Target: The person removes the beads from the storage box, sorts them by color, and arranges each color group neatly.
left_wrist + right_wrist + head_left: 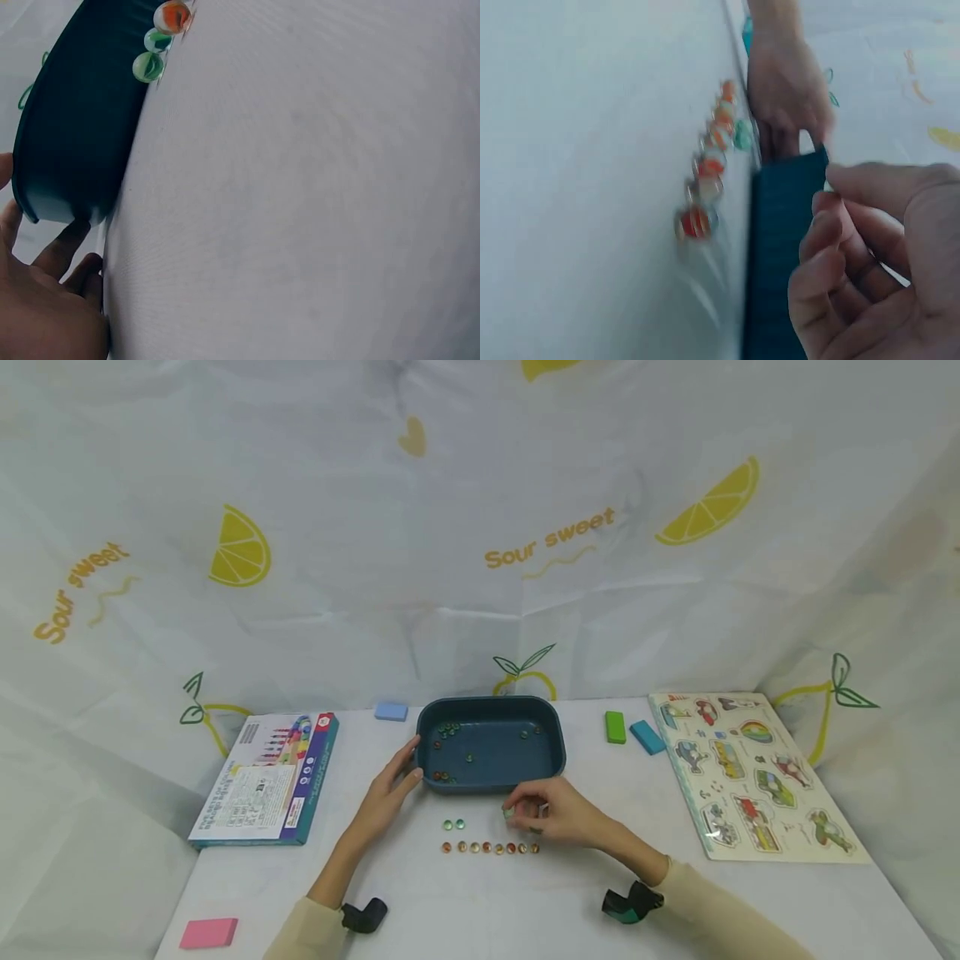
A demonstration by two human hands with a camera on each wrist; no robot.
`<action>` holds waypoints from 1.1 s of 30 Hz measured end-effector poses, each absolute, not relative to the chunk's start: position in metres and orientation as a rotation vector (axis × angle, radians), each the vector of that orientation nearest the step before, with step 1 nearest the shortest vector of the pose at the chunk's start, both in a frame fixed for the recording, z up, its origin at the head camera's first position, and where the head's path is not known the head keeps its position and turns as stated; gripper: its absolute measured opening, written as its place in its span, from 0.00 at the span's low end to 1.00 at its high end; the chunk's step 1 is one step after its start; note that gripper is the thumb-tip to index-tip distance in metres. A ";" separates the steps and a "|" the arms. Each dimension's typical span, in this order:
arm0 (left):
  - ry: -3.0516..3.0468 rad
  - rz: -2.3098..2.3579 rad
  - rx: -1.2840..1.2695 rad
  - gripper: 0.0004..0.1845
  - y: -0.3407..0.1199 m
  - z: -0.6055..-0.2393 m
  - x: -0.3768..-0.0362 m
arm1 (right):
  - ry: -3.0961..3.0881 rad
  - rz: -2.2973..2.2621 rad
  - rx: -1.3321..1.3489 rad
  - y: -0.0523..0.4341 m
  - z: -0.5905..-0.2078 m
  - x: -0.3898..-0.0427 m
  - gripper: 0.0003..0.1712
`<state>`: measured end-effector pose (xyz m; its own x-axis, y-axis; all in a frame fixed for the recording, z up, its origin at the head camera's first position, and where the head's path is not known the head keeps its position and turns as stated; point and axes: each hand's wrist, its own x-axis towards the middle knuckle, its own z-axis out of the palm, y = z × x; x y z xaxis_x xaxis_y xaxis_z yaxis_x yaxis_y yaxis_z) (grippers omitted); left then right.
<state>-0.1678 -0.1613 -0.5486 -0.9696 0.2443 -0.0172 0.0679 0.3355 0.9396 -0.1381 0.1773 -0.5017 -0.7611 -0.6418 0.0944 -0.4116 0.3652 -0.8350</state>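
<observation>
Marble rows (486, 847) nr tray (480, 789): 8, 2

A hand could pass over the surface (480, 906) before the marble row (487, 847). Behind it rises the tray (480, 790); the left hand (384, 797) blocks its left end, the right hand (561, 812) its near right corner. Farther right, green block (615, 727), blue block (647, 737) and puzzle (759, 777) obstruct.

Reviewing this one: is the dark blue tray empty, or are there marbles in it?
Not empty: the tray is partly filled. In the head view, several marbles lie scattered inside, leaving much bare floor.
</observation>
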 end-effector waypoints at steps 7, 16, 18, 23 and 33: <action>2.412 1.724 0.294 0.32 -0.159 -0.548 -0.168 | 2.411 -1.266 -0.898 0.143 -0.512 -0.139 0.09; 2.424 1.713 0.290 0.32 -0.159 -0.546 -0.168 | 2.540 -1.133 -0.885 0.115 -0.519 -0.139 0.08; 2.424 1.712 0.288 0.32 -0.159 -0.546 -0.168 | 2.563 -1.108 -0.886 0.114 -0.520 -0.139 0.08; 2.428 1.712 0.285 0.32 -0.160 -0.546 -0.169 | 2.573 -1.077 -0.889 0.113 -0.520 -0.140 0.09; 2.433 1.704 0.282 0.32 -0.160 -0.543 -0.166 | 2.451 -1.167 -0.921 0.130 -0.481 -0.143 0.09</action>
